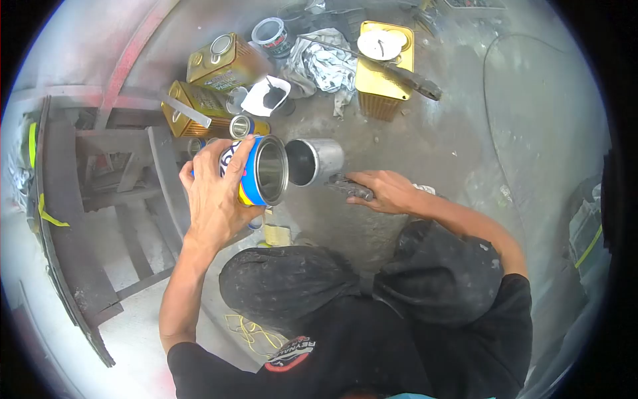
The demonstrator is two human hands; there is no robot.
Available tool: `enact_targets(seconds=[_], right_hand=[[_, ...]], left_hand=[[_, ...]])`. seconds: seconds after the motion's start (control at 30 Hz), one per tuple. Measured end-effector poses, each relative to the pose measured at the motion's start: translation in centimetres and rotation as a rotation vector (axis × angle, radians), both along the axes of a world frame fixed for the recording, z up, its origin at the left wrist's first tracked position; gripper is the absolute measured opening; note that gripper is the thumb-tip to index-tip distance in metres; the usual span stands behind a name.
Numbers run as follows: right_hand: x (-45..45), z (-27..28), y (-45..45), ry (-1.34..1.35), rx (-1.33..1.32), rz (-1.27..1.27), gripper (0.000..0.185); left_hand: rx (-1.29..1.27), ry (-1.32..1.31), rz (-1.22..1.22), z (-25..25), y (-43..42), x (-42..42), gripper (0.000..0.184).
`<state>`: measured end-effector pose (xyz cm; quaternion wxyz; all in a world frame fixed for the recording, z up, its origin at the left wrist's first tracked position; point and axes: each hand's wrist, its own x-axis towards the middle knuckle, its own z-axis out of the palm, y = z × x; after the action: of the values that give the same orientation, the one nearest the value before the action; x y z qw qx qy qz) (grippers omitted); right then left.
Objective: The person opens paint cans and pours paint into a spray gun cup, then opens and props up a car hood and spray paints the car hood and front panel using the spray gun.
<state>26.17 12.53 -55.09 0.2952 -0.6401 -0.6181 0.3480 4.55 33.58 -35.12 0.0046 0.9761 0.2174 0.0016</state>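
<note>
In my left hand point(216, 193) is a blue and yellow paint can point(256, 171), fingers wrapped round its side. The can lies tilted with its open mouth facing right. Just beyond its rim is a silver metal cup point(327, 159), also tilted, its dark mouth turned toward the can. My right hand point(385, 191) is closed on a dark, grimy handle-like piece point(352, 188) at the cup's lower right side. Whether that piece is fixed to the cup is unclear. Any liquid between the two mouths cannot be made out.
Two yellow rectangular tins point(222, 63) and a small open can point(240, 126) stand ahead on the left. A yellow tin point(385, 66) bears a white lid and a long dark tool point(415, 83). Crumpled cloth point(324, 60) lies between. A grey frame point(119, 199) is at left.
</note>
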Motion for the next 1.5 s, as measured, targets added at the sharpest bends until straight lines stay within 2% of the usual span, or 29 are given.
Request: enact_targets(seconds=[0.13,0.43,0.63,0.67,0.8,0.93,1.13,1.3,1.43,1.5], right_hand=[[-0.2,0.2,0.3,0.031,0.024,-0.006,0.057],[-0.2,0.9,0.3,0.113,0.037,-0.031,0.057],[-0.5,0.3,0.3,0.170,0.116,-0.051,0.057],[-0.5,0.4,0.3,0.177,0.116,-0.045,0.057],[-0.7,0.6,0.6,0.196,0.125,-0.032,0.058],[-0.7,0.8,0.4,0.208,0.119,-0.041,0.057],[-0.1,-0.2,-0.8,0.221,0.106,-0.071,0.059],[0.3,-1.7,-3.1,0.183,0.039,-0.092,0.057],[1.5,-1.9,-5.3,0.130,0.025,-0.141,0.051],[2.0,-1.9,-6.6,0.105,0.021,-0.188,0.051]], left_hand=[[0.127,0.115,-0.023,1.6,-1.2,1.9,0.116],[0.280,0.263,-0.102,4.7,-3.6,5.5,0.119],[0.420,0.390,-0.200,8.0,-5.5,7.7,0.110],[0.473,0.393,-0.222,8.4,-6.0,8.1,0.097],[0.648,0.391,-0.290,9.2,-7.7,9.0,0.076],[0.595,0.352,-0.250,8.7,-8.2,8.5,0.084],[0.356,0.084,-0.104,3.5,-5.1,5.3,0.117],[0.072,-0.263,-0.044,-3.2,-1.7,2.4,0.112],[-0.417,-0.469,0.192,-13.3,-0.1,-1.1,0.110],[-0.455,-0.500,0.187,-18.0,-0.4,-1.2,0.111]])
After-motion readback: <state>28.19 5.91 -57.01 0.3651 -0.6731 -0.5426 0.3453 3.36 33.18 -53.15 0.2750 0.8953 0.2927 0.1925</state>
